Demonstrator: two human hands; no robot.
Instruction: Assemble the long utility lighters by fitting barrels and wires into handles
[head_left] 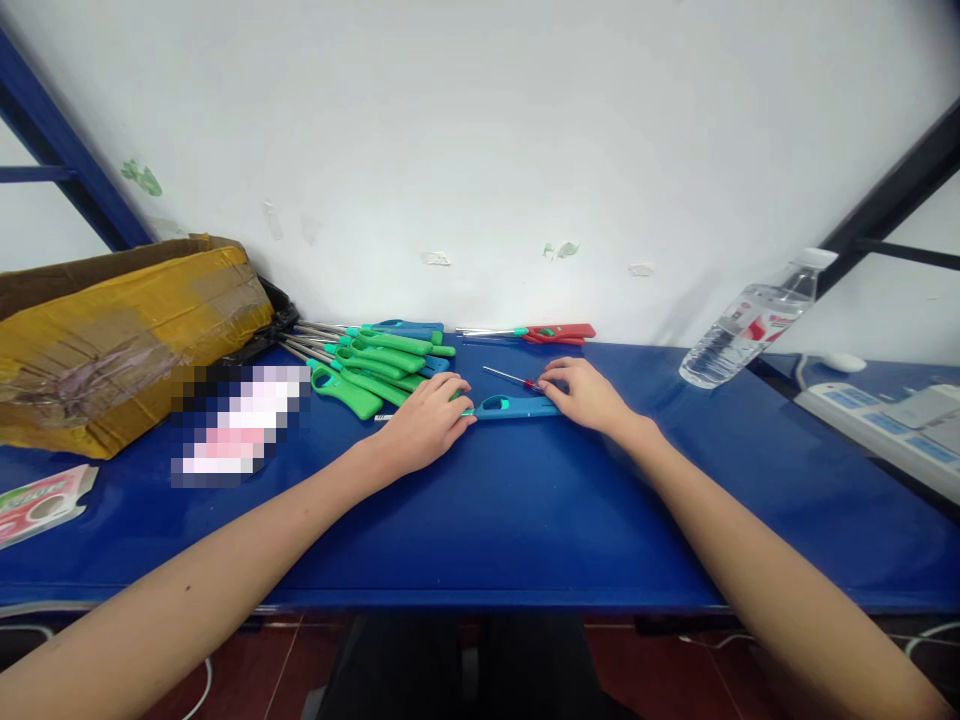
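Note:
A blue lighter (517, 407) with a turquoise trigger lies crosswise on the blue table. My left hand (426, 424) is closed around its left part, where the fingers cover it. At the right end, my right hand (583, 394) has its fingers pressed together on a thin screwdriver (511, 376) with a red collar, its metal shaft pointing left above the lighter. The lighter's right tip reaches under that hand. Behind and left of my left hand lies a pile of green lighters (375, 365), with some blue ones among them.
Red lighters (559, 333) lie by the wall. A taped cardboard box (135, 345) stands at the left, with a pink card (46, 503) before it. At the right are a tilted water bottle (754, 325) and a white power strip (877, 430). The table's front edge (495, 598) runs near my body.

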